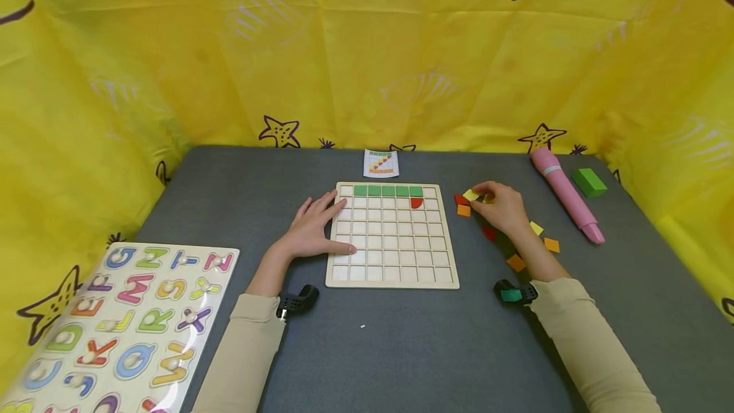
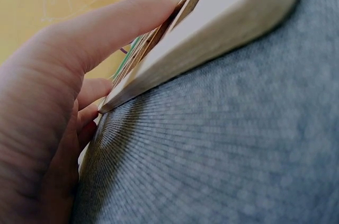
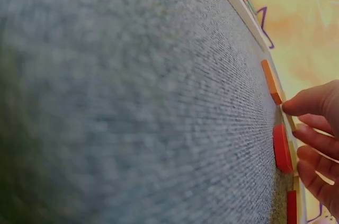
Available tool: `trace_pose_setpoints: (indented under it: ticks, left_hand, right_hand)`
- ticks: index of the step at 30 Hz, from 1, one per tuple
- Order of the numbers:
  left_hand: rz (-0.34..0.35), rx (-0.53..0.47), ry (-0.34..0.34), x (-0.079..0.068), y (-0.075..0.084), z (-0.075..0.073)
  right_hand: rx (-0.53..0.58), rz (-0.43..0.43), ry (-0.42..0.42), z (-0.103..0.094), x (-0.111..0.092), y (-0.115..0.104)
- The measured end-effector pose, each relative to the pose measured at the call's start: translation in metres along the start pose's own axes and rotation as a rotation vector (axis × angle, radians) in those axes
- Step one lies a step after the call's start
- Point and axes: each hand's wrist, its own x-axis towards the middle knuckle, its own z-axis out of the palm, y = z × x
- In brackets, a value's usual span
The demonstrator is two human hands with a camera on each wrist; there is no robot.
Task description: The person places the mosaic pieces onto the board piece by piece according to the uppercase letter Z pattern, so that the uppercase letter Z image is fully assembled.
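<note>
A pale wooden grid board (image 1: 392,289) lies flat on the grey table. Green square tiles fill most of its top row, and one red rounded piece (image 1: 417,202) sits below the row's right end. My left hand (image 1: 309,228) rests on the board's left edge, fingers spread and thumb on the grid; in the left wrist view the thumb (image 2: 116,25) lies over the rim. To the right of the board, my right hand (image 1: 501,208) pinches a yellow tile (image 1: 471,195) between thumb and fingers. Red and orange tiles (image 1: 464,210) lie beside those fingertips.
Several loose tiles (image 1: 516,263) lie around my right forearm. A small pattern card (image 1: 381,164) is behind the board. At the right are a pink marker-shaped object (image 1: 568,196) and a green block (image 1: 589,182). A letter puzzle board (image 1: 134,322) lies at the left.
</note>
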Motion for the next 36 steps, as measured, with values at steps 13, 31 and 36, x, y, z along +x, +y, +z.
trace_pose_setpoints:
  ticks: [13, 31, 36]
  left_hand:
    - [-0.003, -0.002, -0.001, 0.001, -0.001, 0.0]
    - [0.012, -0.011, 0.013, -0.001, 0.0, -0.001]
    - [0.011, -0.014, 0.01, -0.001, -0.001, 0.0]
  right_hand:
    - [0.125, 0.06, 0.021, 0.014, 0.003, -0.021]
    - [0.22, -0.054, -0.136, 0.045, 0.012, -0.076]
    - [0.223, -0.096, -0.173, 0.052, 0.015, -0.087]
